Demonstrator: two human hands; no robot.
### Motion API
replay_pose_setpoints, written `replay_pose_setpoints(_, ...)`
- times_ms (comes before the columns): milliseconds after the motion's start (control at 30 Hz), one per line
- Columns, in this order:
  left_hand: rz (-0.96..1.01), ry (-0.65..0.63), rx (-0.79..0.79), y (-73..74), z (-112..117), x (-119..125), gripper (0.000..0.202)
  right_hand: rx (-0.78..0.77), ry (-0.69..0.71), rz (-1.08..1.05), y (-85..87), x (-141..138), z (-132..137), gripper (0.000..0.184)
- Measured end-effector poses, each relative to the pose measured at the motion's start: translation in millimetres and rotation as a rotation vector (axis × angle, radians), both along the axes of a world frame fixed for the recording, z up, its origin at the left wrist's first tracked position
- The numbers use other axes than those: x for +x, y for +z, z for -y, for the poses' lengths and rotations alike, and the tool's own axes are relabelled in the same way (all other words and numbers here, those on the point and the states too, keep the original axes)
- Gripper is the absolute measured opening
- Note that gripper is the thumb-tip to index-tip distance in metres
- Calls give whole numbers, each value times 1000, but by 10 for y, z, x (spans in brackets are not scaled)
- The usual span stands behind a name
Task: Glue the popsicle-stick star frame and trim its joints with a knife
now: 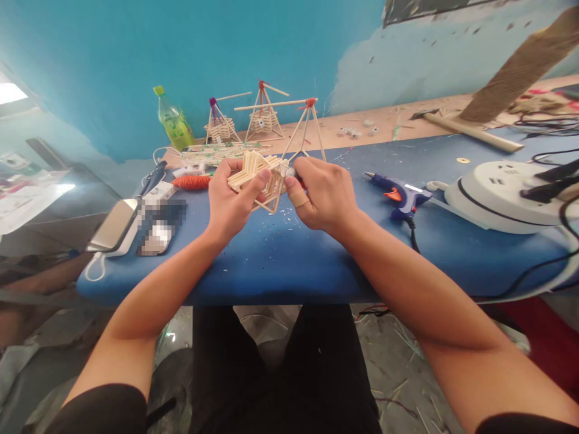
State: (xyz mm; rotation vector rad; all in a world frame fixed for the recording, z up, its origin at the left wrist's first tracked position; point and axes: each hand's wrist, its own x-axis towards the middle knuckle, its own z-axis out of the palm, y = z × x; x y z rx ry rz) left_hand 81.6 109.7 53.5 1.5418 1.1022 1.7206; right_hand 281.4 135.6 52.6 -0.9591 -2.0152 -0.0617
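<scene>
My left hand [230, 202] is closed around a small frame of stacked wooden sticks [253, 172], held above the blue tabletop [280, 259]. At the frame's right side, my right hand [326, 191] pinches a small white piece [287, 171] between thumb and fingers, against or very near the sticks. Its exact kind is partly hidden by the fingers. Just behind my hands stands a tripod of sticks [312, 128] bound with orange thread at the top. A bundle of orange cord [192, 182] lies left of my left hand.
Two more stick tripods, one purple-tied [220, 125] and one orange-tied [261, 119], stand by the wall near a green bottle [175, 125]. Right are a glue gun [404, 198] and a white power strip [493, 196] with cables. Phones [113, 224] lie left.
</scene>
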Motion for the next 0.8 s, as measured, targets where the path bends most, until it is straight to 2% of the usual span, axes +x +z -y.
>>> replay_pose_setpoints(267, 87, -84, -115, -26, -160, -75, 76, -35, -73, 51, -38, -31, -52, 32)
replay_pose_setpoints(333, 104, -111, -134, -1, -165, -87, 76, -45, -119, 23, -44, 33, -160, 35)
replay_pose_setpoints(467, 82, -217, -128, 85, -104, -116, 75, -69, -300, -127, 9, 278, -393, 37)
replay_pose_setpoints(500, 77, -234, -130, 99, -97, -127, 73, -48, -298, -142, 28, 318, -410, 38)
replay_pose_setpoints(567, 96, -253, -170, 110, -108, -151, 70, 11, -200, -124, 56, 320, -369, 38)
replay_pose_setpoints(700, 158, -293, -294, 97, -160, -176, 67, 55, 66, 4, 50, 121, -129, 39)
replay_pose_setpoints(800, 170, -291, -313, 114, -134, -147, 64, 30, 97, 78, 53, 23, -13, 41)
